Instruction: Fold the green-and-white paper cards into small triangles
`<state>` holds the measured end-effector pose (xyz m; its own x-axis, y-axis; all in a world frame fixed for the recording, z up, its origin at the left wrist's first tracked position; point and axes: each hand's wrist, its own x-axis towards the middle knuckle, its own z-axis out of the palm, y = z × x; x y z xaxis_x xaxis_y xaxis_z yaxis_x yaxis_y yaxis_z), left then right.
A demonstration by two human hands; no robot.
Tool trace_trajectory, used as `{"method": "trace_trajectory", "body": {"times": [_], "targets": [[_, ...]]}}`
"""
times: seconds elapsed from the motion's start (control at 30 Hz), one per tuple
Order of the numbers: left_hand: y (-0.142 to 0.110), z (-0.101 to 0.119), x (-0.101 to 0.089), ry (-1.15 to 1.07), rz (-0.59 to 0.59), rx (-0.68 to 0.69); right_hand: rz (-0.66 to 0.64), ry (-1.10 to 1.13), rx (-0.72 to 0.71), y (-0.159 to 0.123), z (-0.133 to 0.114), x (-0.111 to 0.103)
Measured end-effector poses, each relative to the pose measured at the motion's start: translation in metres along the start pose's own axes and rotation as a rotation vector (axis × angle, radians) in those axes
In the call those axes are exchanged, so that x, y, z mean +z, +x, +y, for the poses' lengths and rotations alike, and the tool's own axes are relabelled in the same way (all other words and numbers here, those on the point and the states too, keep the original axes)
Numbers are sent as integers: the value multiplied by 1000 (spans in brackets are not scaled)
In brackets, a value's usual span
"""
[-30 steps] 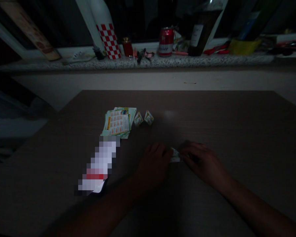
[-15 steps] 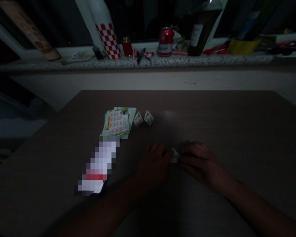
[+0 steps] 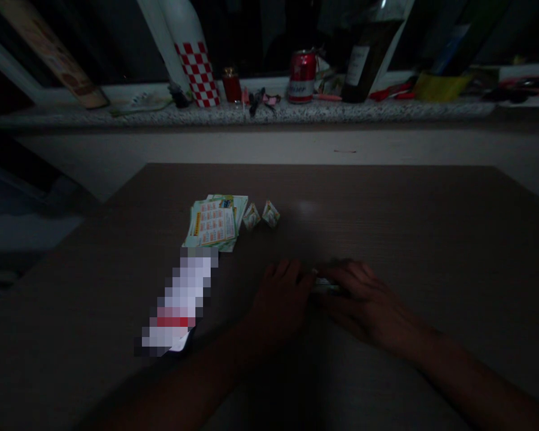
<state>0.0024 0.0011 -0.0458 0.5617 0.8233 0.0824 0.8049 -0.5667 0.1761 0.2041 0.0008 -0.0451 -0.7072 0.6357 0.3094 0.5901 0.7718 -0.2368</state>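
A small piece of folded paper, whitish with faint green, lies low at the table between my two hands, mostly covered by fingers. My left hand is closed at its left end, its fingers bent and partly in shadow. From the right, my right hand grips the same paper, with the forefinger laid along the top and the thumb below. Beyond the left hand stand two small folded paper shapes, one beside the other. A stack of printed paper slips rests left of them.
A phone with a blurred bright screen lies left of my hands on the wooden table. Behind it, a granite sill carries a checkered bottle, a red can, a dark bottle and a small red jar.
The right hand's fingers have moved slightly left and flattened over the paper. The paper, raised before, now shows as a thin, flatter strip. My left hand stays nearly in place.
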Motion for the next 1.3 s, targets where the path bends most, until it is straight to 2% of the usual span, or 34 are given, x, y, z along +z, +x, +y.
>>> {"method": "trace_trajectory", "body": {"times": [0.37,0.67,0.87,1.1,1.3], "targets": [[-1,-1,-1,10,-12,-5,-81,28,53,-2,5,-8],[0,-1,-4,4,-16,8,-19,8,29,-16,19,-16],[-1,-1,-3,5,-4,3,-51,31,62,-24,27,-17],[2,-2,-5,-21,-23,18,3,66,18,-21,32,-8],[3,-2,-7,-44,-4,15,37,28,2,-15,27,-8]]}}
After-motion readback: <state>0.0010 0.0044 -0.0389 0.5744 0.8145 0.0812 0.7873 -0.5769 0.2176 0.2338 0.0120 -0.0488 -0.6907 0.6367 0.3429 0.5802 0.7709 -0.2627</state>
